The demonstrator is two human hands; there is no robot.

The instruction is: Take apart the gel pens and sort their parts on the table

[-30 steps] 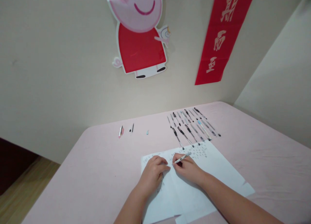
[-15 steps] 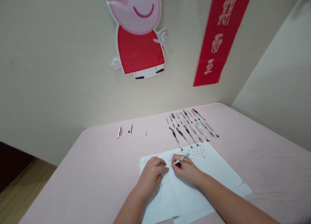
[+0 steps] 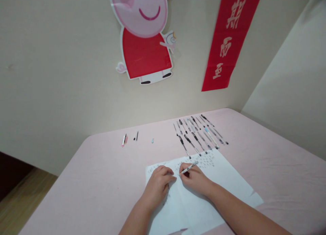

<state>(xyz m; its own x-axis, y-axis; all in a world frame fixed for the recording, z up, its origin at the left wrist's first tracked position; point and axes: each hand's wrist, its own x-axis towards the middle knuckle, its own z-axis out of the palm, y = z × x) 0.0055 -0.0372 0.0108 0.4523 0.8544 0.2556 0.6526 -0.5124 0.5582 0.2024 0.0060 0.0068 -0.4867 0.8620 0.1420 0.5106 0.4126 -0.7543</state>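
My right hand (image 3: 194, 178) is closed in a writing grip on a light-coloured pen (image 3: 190, 166), its tip at the white paper (image 3: 201, 207). The pen leans up to the right. My left hand (image 3: 160, 182) rests on the left part of the sheet, fingers loosely bent and apart, with nothing visible in it. Small dark handwriting (image 3: 207, 158) covers the upper right of the paper, and more marks show at its upper left. Some writing is partly hidden under my left hand.
Beyond the paper lie two rows of pens (image 3: 195, 144) on the pink tablecloth (image 3: 102, 184). A white and pink pen (image 3: 123, 140), a thin black piece (image 3: 137, 135) and a small pale blue cap (image 3: 152, 140) lie farther left. The wall (image 3: 76, 75) rises behind the table.
The view has shifted very slightly. Both hands stay in nearly the same place on the paper, the pen still in my right hand.
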